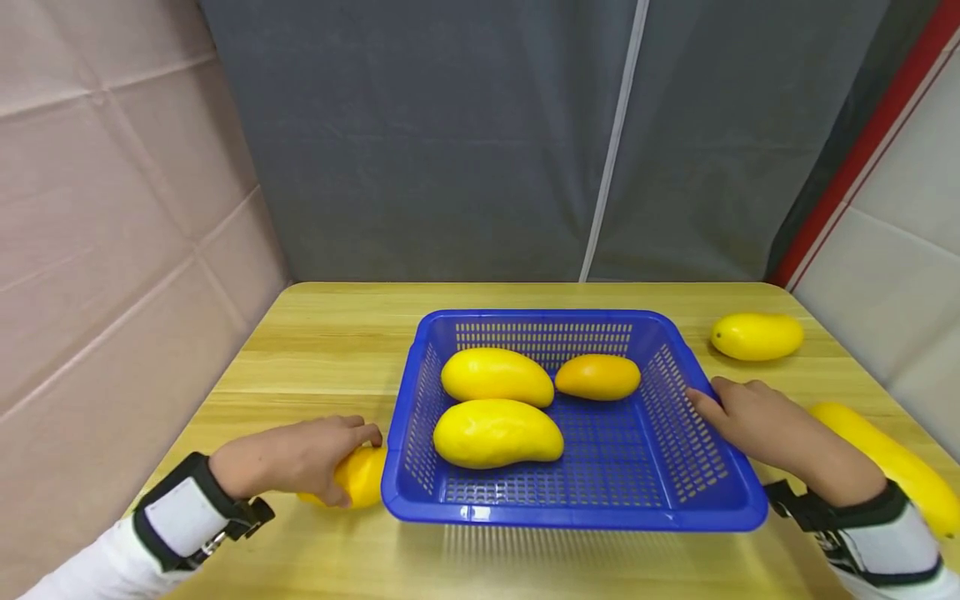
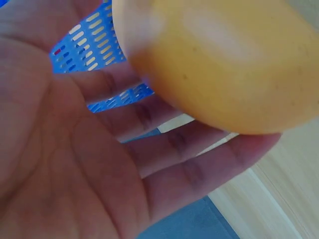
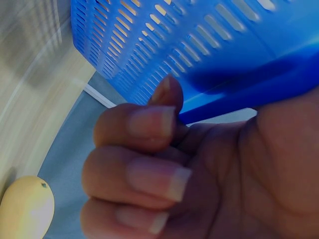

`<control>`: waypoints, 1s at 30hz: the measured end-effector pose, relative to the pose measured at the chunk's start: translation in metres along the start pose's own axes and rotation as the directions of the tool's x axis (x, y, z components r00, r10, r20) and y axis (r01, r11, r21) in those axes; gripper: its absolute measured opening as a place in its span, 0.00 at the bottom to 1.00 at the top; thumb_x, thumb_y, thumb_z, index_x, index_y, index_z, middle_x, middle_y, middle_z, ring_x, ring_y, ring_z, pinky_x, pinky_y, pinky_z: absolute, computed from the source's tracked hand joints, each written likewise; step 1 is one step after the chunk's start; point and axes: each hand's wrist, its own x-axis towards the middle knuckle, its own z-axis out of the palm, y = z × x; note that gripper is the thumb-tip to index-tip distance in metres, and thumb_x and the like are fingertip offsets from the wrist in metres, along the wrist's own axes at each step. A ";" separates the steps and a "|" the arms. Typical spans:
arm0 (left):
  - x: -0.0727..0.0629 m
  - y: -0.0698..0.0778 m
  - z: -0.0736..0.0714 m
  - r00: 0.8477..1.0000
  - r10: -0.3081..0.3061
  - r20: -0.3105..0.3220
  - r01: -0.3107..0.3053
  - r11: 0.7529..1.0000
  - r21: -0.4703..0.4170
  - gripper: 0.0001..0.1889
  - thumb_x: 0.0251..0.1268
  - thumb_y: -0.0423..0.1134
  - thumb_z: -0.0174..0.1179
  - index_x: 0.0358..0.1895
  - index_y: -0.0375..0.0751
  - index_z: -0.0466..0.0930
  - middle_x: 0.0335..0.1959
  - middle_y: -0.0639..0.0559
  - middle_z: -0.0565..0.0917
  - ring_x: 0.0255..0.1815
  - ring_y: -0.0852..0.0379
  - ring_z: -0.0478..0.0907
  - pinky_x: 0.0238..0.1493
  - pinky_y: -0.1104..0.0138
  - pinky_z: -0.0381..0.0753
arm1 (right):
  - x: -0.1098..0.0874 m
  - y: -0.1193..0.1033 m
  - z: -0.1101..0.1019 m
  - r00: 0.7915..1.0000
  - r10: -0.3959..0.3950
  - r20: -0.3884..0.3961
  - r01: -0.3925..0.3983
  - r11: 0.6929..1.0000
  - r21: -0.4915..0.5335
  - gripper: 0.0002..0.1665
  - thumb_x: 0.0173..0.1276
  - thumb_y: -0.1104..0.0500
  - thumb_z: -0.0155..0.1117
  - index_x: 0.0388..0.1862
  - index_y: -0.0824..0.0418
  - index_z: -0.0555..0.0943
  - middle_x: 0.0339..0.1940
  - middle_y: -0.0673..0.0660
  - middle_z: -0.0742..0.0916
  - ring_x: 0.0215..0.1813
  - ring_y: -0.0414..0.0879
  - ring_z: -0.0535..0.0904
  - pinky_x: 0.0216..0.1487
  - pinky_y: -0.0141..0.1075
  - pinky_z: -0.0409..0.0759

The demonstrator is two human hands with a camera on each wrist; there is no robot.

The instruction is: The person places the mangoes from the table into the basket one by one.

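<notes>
Three smooth, elongated yellow fruits [image 1: 498, 433] lie in one blue perforated plastic basket [image 1: 570, 517], two more fruits [image 1: 757, 337] on the wood-grained bench [image 1: 337, 333] rightward; the left hand [image 1: 300, 458] grips a sixth fruit [image 1: 363, 479] just beside its left wall. The right hand [image 1: 772, 425] — fingers curled — pinches the basket's right side; bench extends beyond the far rim.

No text, label, brand, number or sign can be read in any of the three views (and that takes in the blue basket [image 1: 577, 518], the yellow fruit [image 1: 363, 477] at its side on the tabletop [image 1: 322, 358], and the white patches on the wrist straps [image 1: 185, 518]).
</notes>
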 end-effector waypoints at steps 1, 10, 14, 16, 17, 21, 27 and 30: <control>0.000 0.001 0.001 1.000 -0.009 -0.005 0.009 1.000 0.013 0.30 0.38 0.38 0.77 0.50 0.43 0.74 0.38 0.59 0.73 0.34 0.59 0.71 0.40 0.63 0.77 | 0.000 0.000 0.000 1.000 -0.001 -0.002 0.001 1.000 -0.001 0.37 0.77 0.41 0.38 0.49 0.78 0.71 0.20 0.52 0.77 0.23 0.43 0.75 0.26 0.37 0.75; -0.004 0.008 0.013 0.996 -0.023 -0.087 0.037 0.986 0.164 0.34 0.35 0.36 0.78 0.52 0.40 0.72 0.39 0.52 0.69 0.36 0.53 0.70 0.31 0.58 0.78 | 0.000 0.000 -0.001 1.000 0.007 0.002 -0.007 1.000 0.000 0.37 0.77 0.41 0.39 0.50 0.78 0.70 0.21 0.53 0.77 0.23 0.43 0.75 0.27 0.37 0.75; -0.003 0.005 0.016 0.990 -0.006 -0.140 0.032 0.983 0.183 0.34 0.33 0.38 0.80 0.50 0.40 0.73 0.37 0.52 0.67 0.33 0.55 0.70 0.30 0.59 0.77 | -0.001 -0.001 -0.001 1.000 0.006 0.002 -0.006 1.000 0.002 0.37 0.77 0.41 0.39 0.50 0.78 0.70 0.20 0.53 0.77 0.23 0.43 0.75 0.27 0.37 0.75; -0.003 0.004 0.016 0.989 -0.006 -0.149 0.034 0.983 0.181 0.34 0.32 0.39 0.80 0.49 0.39 0.74 0.36 0.51 0.67 0.33 0.55 0.70 0.31 0.60 0.77 | -0.001 -0.001 0.000 1.000 0.005 0.002 -0.005 1.000 0.007 0.36 0.77 0.41 0.39 0.49 0.77 0.71 0.20 0.53 0.76 0.23 0.43 0.75 0.26 0.37 0.75; -0.003 0.003 0.017 0.988 -0.004 -0.154 0.033 0.982 0.186 0.33 0.32 0.39 0.80 0.48 0.39 0.74 0.36 0.52 0.68 0.32 0.55 0.70 0.31 0.60 0.77 | -0.001 -0.001 0.000 1.000 0.005 0.002 -0.005 1.000 0.010 0.36 0.77 0.41 0.39 0.49 0.77 0.71 0.20 0.53 0.76 0.23 0.43 0.75 0.26 0.37 0.75; -0.003 0.002 0.016 0.987 -0.007 -0.158 0.038 0.981 0.193 0.31 0.33 0.39 0.78 0.47 0.37 0.74 0.35 0.52 0.69 0.31 0.55 0.69 0.31 0.61 0.77 | -0.001 -0.001 0.000 1.000 0.009 0.007 -0.009 1.000 0.013 0.37 0.77 0.41 0.39 0.50 0.78 0.70 0.20 0.53 0.77 0.22 0.43 0.75 0.26 0.37 0.75; -0.006 0.000 0.008 0.988 -0.044 -0.149 0.073 0.978 0.194 0.30 0.35 0.39 0.76 0.47 0.36 0.74 0.34 0.52 0.70 0.30 0.55 0.70 0.30 0.59 0.76 | -0.001 -0.001 -0.001 1.000 0.012 0.018 -0.012 1.000 0.013 0.38 0.77 0.41 0.39 0.52 0.79 0.69 0.21 0.53 0.77 0.23 0.43 0.76 0.27 0.37 0.76; -0.008 -0.002 -0.001 0.983 -0.051 -0.176 0.088 0.973 0.212 0.30 0.36 0.39 0.75 0.47 0.35 0.73 0.34 0.51 0.70 0.30 0.55 0.70 0.31 0.59 0.76 | 0.000 0.000 -0.001 1.000 0.010 0.014 -0.010 1.000 0.005 0.38 0.77 0.41 0.39 0.52 0.79 0.69 0.21 0.53 0.77 0.23 0.43 0.75 0.27 0.37 0.76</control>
